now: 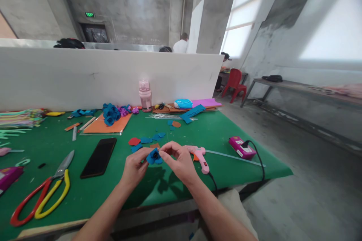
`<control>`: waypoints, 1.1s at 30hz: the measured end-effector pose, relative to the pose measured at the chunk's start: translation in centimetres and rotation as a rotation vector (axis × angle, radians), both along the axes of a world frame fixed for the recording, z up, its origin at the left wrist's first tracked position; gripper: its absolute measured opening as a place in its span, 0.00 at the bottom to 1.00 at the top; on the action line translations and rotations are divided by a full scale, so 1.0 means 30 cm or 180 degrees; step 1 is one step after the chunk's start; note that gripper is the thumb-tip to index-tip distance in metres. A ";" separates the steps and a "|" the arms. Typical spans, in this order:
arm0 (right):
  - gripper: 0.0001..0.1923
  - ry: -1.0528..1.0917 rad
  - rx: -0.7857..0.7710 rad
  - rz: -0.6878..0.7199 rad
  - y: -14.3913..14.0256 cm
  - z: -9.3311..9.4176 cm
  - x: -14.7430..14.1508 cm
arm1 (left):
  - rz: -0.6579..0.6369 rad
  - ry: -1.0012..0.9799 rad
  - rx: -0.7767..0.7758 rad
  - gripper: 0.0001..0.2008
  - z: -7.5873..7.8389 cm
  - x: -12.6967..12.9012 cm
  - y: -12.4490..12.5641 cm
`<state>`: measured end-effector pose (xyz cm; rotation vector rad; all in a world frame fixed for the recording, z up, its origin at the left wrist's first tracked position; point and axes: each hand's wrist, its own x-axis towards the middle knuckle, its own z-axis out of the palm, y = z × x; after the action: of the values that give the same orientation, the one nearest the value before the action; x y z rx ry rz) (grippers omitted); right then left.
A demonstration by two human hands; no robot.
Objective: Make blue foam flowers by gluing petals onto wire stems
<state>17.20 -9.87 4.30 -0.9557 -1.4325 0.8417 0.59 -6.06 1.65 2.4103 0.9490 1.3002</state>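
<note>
A small blue craft flower (154,156) with a dark centre is held up over the front part of the green table. My left hand (136,166) grips it from the left with closed fingers. Thumb and fingers of my right hand (178,160) pinch at the flower's right edge. Just right of that hand lies a pink glue gun (200,158) with a clear glue stick (232,157) sticking out of its back. Behind the hands are loose blue petals (146,140) and a red piece (134,141).
Red-and-yellow scissors (52,186) and a black phone (98,157) lie on the left. Finished blue flowers (111,113) rest on an orange sheet (97,127). A pink bottle (145,96) stands by the white partition (113,77). A purple power strip (241,147) with a black cable sits at right.
</note>
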 end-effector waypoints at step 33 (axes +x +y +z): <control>0.06 0.0302 -0.0349 0.0362 0.007 -0.001 0.026 | -0.0415 -0.0038 -0.0160 0.11 -0.005 0.013 -0.007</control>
<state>17.98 -9.66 4.28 -0.9103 -1.3800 1.0454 0.98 -6.27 1.50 2.3801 0.7970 1.2285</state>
